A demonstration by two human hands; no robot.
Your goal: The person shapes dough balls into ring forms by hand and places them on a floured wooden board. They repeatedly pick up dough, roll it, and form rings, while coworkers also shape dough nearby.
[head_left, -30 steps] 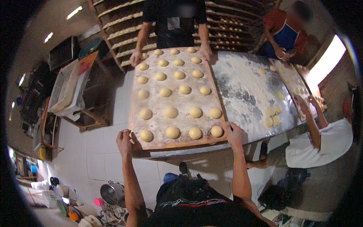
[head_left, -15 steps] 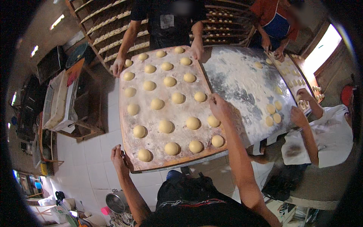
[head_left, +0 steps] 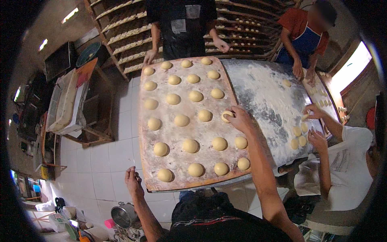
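Observation:
A wide wooden board (head_left: 163, 133), dusted with flour, lies in front of me with rows of round, pale yellow dough balls (head_left: 190, 146) on it. By the board's right edge, my right hand (head_left: 242, 120) has its fingers closed around one dough ball (head_left: 226, 116), which still sits on the board. My left hand (head_left: 133, 179) hangs just off the board's near left corner, apart from it. Its fingers are curled in and nothing shows in them.
A floury dark metal table (head_left: 266, 103) adjoins the board, with several flattened dough pieces (head_left: 297, 131) near a co-worker in white (head_left: 342, 165). Across stands a person in black (head_left: 183, 28) before a loaded rack (head_left: 129, 38). Another co-worker (head_left: 302, 38) works at the far right.
My right hand has left the board's edge and taken hold of a dough ball. My left hand has moved off the near corner. The person across has let go of the board's far right corner.

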